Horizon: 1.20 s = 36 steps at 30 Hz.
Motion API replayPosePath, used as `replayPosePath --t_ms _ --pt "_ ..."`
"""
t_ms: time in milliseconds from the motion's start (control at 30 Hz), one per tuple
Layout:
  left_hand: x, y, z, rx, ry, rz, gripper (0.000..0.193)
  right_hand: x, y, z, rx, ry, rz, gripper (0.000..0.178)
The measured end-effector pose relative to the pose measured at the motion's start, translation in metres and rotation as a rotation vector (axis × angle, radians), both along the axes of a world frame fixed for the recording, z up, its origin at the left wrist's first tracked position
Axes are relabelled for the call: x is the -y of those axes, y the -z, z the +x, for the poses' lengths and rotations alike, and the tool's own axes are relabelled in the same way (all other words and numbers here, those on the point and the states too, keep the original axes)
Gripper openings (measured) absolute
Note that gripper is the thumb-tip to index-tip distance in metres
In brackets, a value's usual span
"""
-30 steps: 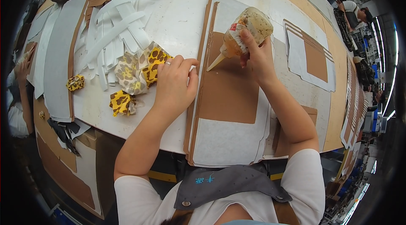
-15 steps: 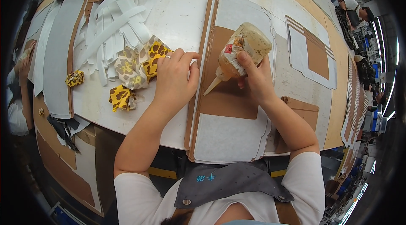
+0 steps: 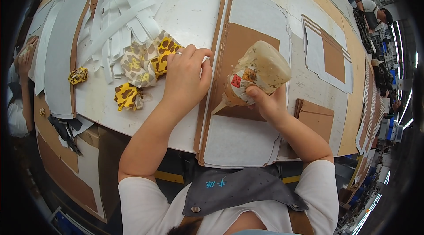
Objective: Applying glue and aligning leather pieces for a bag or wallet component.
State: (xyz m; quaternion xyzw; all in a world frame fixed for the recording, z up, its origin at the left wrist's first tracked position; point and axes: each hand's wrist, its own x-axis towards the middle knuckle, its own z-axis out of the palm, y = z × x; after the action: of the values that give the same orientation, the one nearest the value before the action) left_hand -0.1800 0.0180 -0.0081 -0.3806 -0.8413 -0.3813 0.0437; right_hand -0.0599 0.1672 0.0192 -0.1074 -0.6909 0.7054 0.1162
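Observation:
My right hand (image 3: 271, 104) grips a squeeze glue bottle (image 3: 265, 65), cloudy and stained, with its base raised. The bottle's pointed nozzle (image 3: 218, 108) slants down to the left, its tip at the brown strip along the left side of a stack of panels (image 3: 238, 140). These panels are pale grey with a brown middle patch (image 3: 238, 43). Beside the stack's left edge, my left hand (image 3: 187, 73) has its fingers bent, with a small white bit showing between thumb and index finger; what it is I cannot make out. Crumpled yellow-and-brown spotted cloth (image 3: 141, 65) lies just left of that hand.
White strips (image 3: 128, 18) are heaped at the far left, near long grey panels (image 3: 59, 58). More panels (image 3: 329, 54) lie at the right, with small brown pieces (image 3: 316, 118) nearer me. Another person's hand (image 3: 26, 54) shows at the left edge; other people are at the far right.
The nozzle tip has moved a little toward me along the brown strip, and the bottle has swung down and tilted further. My left hand has shifted slightly up and right.

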Motion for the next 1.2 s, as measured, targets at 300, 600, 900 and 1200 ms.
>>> replayPosePath --t_ms 300,600,900,1200 --pt "0.001 0.004 -0.001 -0.035 0.003 0.033 0.016 -0.018 -0.003 -0.021 -0.229 0.069 0.106 0.041" --pt "0.000 0.002 0.000 -0.015 0.008 0.017 0.016 -0.039 0.004 -0.041 -0.303 0.158 0.346 0.039" --pt "0.001 0.002 0.000 -0.006 0.007 0.002 0.016 -0.054 0.001 -0.068 -0.310 0.211 0.318 0.039" --pt "-0.001 0.004 -0.003 -0.018 0.001 0.030 0.018 -0.058 0.003 -0.075 -0.317 0.228 0.284 0.049"
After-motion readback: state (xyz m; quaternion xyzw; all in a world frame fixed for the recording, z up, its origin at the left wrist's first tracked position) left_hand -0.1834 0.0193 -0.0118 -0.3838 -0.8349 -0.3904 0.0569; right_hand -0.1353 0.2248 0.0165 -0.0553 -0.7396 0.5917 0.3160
